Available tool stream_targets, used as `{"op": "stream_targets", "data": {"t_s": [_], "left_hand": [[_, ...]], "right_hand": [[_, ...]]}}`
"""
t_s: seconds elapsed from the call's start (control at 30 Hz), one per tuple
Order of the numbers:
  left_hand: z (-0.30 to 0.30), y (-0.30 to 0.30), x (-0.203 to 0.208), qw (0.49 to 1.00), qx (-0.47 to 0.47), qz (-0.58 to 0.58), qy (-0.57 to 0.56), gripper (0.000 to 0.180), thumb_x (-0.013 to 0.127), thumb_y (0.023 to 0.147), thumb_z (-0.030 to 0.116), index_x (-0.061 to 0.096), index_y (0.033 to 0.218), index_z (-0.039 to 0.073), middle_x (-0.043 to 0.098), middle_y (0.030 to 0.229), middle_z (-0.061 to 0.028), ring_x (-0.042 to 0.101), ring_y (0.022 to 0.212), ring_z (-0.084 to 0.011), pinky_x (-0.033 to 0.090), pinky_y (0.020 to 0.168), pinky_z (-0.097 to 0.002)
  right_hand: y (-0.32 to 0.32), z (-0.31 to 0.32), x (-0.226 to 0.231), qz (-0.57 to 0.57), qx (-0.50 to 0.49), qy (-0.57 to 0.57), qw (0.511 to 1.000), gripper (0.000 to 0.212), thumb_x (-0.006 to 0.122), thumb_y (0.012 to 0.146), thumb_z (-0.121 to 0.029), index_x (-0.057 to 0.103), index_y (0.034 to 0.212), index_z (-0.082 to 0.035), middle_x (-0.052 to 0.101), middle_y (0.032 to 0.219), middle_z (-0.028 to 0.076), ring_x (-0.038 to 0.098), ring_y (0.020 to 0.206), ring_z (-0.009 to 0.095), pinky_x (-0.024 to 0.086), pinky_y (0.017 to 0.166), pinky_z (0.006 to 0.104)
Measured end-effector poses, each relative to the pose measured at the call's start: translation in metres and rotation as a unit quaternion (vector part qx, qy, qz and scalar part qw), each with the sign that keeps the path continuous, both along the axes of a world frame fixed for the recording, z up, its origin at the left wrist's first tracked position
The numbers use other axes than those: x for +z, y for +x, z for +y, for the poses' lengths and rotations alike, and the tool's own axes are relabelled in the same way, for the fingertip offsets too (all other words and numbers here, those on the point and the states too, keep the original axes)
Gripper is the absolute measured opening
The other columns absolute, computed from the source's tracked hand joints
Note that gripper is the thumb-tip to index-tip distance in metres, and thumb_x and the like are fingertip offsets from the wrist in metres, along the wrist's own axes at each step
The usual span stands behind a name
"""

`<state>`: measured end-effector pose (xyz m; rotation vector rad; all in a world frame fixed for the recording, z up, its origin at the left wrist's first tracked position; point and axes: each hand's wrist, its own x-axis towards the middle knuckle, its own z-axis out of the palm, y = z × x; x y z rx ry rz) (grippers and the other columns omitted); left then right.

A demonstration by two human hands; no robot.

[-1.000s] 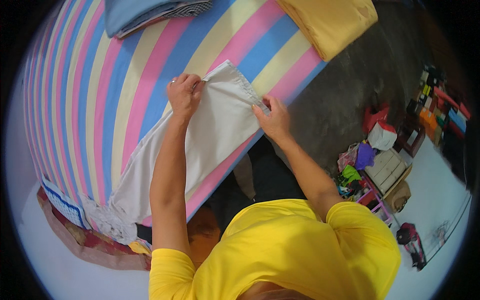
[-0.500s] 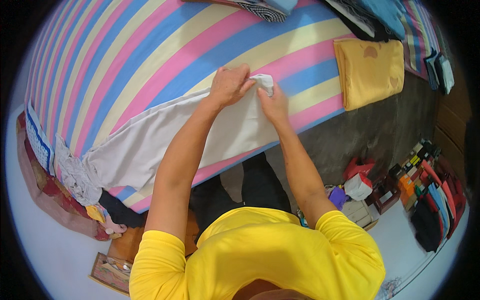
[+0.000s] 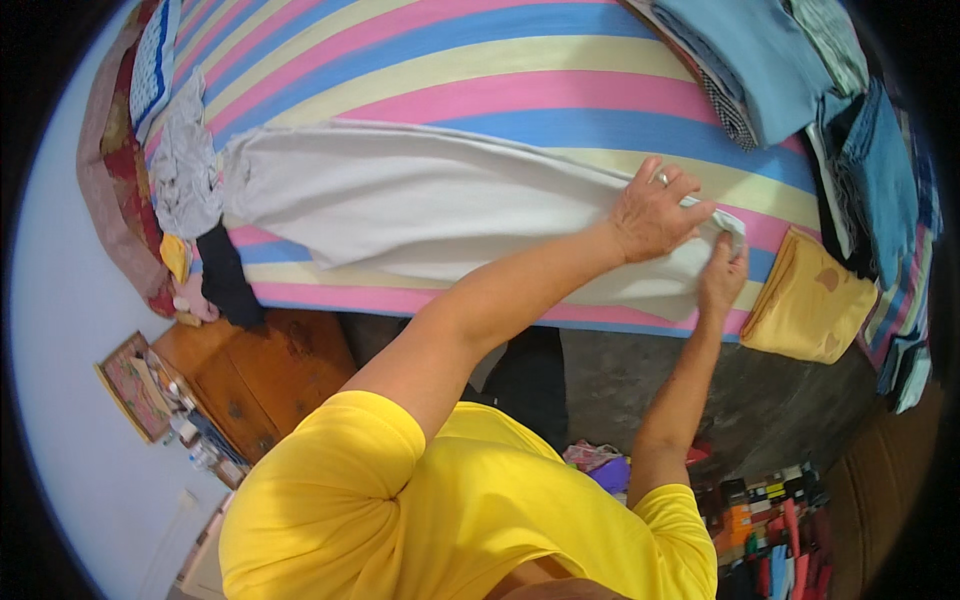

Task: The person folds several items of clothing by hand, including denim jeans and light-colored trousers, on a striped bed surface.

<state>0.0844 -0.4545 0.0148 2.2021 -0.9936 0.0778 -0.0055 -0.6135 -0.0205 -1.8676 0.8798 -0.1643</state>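
Note:
A pair of pale grey trousers [image 3: 400, 200], laid flat and folded lengthwise, stretches across the striped bed sheet [image 3: 570, 85]. Its narrow end is at the right, where a bit of the hem is turned up. My right hand [image 3: 722, 278] pinches that hem between thumb and fingers. Just left of it, my left hand [image 3: 655, 212], a ring on one finger, is closed on the trousers' upper edge near the same end. The cloth beneath the left palm is hidden. The wide end lies next to a crumpled light grey garment [image 3: 188, 165].
A folded yellow garment [image 3: 808, 300] lies right of my hands at the bed's edge. Folded blue clothes [image 3: 750, 70] are stacked at the far right. A black cloth [image 3: 228, 278] hangs at the near left corner, above a wooden cabinet [image 3: 250, 370]. Several items stand on the floor behind.
My view has turned, so the trousers lie more level across it and both hands appear further right. Both hands stay at the hem end; my left fingers have shifted along the edge.

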Motion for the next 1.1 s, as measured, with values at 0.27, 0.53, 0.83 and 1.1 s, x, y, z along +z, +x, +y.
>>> {"op": "stream_targets", "data": {"t_s": [0.27,0.53,0.83,1.1], "left_hand": [[0.155,-0.149,-0.021,0.891,0.36,0.276,0.014,0.03,0.064,0.07,0.016,0.052,0.095,0.005,0.049,0.099,-0.0128,0.048,0.094,-0.0298,0.04,0.08,-0.0371],[0.255,-0.169,-0.041,0.23,0.585,0.587,-0.51,0.023,0.064,0.078,0.025,0.051,0.09,0.009,0.05,0.081,-0.0043,0.05,0.074,-0.0192,0.043,0.065,-0.0318],[0.251,-0.176,-0.045,0.354,0.553,0.604,-0.452,0.018,0.063,0.079,0.022,0.052,0.076,0.008,0.054,0.066,-0.003,0.053,0.054,-0.0126,0.043,0.05,-0.0249],[0.335,-0.159,-0.048,0.307,0.672,0.432,-0.518,0.01,0.058,0.081,0.015,0.053,0.084,0.006,0.054,0.066,-0.0038,0.052,0.052,-0.0133,0.042,0.047,-0.0248]], "right_hand": [[0.017,-0.054,0.02,0.117,-0.003,-0.208,0.971,0.038,0.054,0.082,-0.033,0.055,0.098,0.002,0.061,0.089,0.014,0.058,0.079,0.027,0.044,0.071,0.0338],[0.117,0.151,-0.003,-0.057,0.453,-0.363,0.813,0.033,0.062,0.074,-0.033,0.059,0.097,-0.008,0.057,0.087,0.012,0.052,0.087,0.03,0.039,0.075,0.0418],[0.181,0.251,-0.027,0.046,0.538,-0.335,0.772,0.023,0.052,0.082,-0.033,0.055,0.087,-0.01,0.06,0.083,0.014,0.056,0.079,0.033,0.042,0.069,0.0447],[0.18,0.312,-0.017,-0.098,0.556,-0.345,0.75,0.036,0.06,0.076,-0.034,0.056,0.104,-0.01,0.058,0.093,0.014,0.053,0.089,0.032,0.042,0.076,0.0415]]}}
